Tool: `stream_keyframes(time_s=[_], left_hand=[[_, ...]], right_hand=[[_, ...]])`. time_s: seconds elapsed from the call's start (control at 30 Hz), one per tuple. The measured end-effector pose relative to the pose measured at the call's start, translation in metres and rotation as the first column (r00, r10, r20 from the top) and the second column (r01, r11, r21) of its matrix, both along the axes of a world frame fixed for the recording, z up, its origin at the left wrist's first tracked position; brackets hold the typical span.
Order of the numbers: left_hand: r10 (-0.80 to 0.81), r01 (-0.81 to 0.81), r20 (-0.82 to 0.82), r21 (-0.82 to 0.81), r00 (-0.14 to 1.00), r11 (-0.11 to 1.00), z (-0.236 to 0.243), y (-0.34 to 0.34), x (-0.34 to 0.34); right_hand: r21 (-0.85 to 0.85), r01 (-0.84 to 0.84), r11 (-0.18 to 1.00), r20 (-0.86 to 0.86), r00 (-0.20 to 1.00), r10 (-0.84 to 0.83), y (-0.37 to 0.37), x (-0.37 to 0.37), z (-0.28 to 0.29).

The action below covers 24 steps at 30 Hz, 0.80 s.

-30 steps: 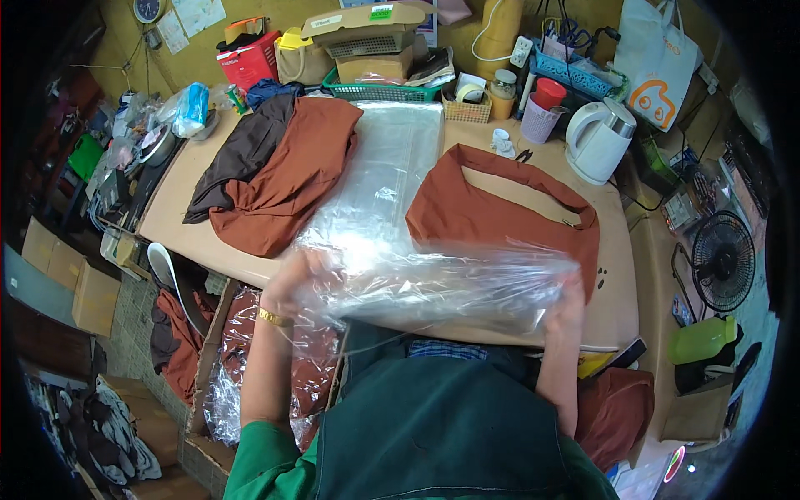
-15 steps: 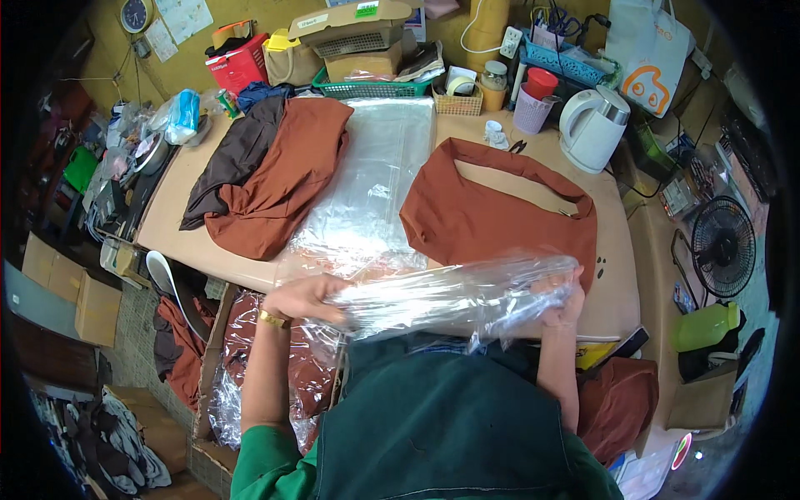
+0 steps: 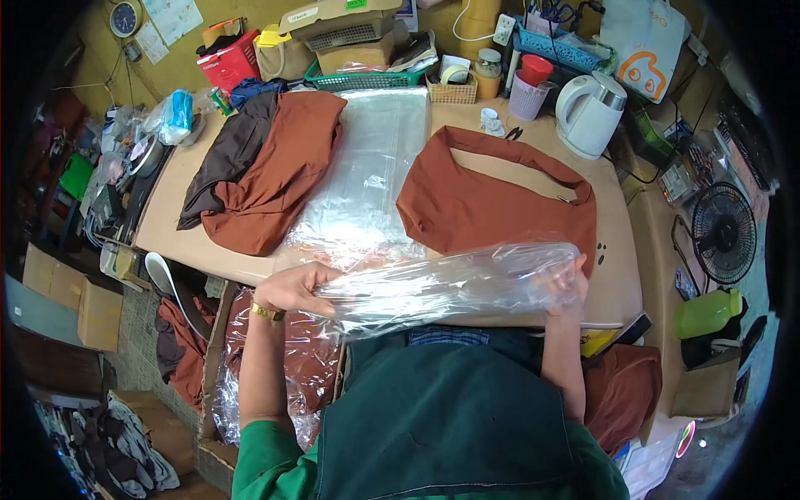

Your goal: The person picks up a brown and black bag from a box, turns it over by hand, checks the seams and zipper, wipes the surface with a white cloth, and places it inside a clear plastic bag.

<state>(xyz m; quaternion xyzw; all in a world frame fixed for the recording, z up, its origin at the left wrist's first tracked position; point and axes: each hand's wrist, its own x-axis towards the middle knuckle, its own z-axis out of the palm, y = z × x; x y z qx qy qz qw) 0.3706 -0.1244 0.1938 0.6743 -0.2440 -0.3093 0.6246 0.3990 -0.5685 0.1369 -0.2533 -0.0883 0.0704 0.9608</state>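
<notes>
A clear plastic bag point(image 3: 442, 287) is stretched sideways in front of my body, above the table's near edge. My left hand point(image 3: 293, 290) pinches its left end between thumb and fingers. At the right end, my right hand point(image 3: 567, 283) has its fingers curled at the film and seen partly through it. Just beyond the bag a rust-brown fabric shoulder bag point(image 3: 492, 204) lies flat, its strap looped away from me. Left of it is a stack of clear plastic bags point(image 3: 371, 158). Folded rust and dark brown fabric bags point(image 3: 279, 179) lie farther left.
A white kettle point(image 3: 590, 117), a lilac cup point(image 3: 527, 98) and small scissors point(image 3: 515, 133) are at the table's back right. Green basket point(image 3: 367, 80) and boxes line the back. Below left, an open carton point(image 3: 212, 367) holds plastic-wrapped brown items. A black fan point(image 3: 723, 233) stands right.
The plastic bag has been drawn out flatter and wider between my hands and raised slightly. My left hand has moved a little left and up, my right hand slightly right. The view has shifted slightly.
</notes>
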Motion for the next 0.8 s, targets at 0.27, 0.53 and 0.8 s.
stream_keyframes(time_s=[0.27, 0.53, 0.8], left_hand=[[0.623, -0.7, -0.325, -0.404, 0.712, 0.589, -0.003, -0.003, 0.001], [-0.042, -0.027, 0.202, 0.328, 0.979, 0.944, 0.014, -0.016, -0.009], [0.705, -0.576, 0.137, -0.481, 0.696, 0.662, 0.055, -0.011, 0.042]], right_hand=[[-0.639, -0.377, 0.671, 0.141, 0.8, 0.584, -0.032, 0.009, -0.002], [-0.537, 0.096, 0.838, 0.257, 0.965, 0.054, -0.114, 0.012, -0.019], [-0.278, 0.36, 0.891, 0.365, 0.897, -0.248, -0.045, 0.059, 0.117]])
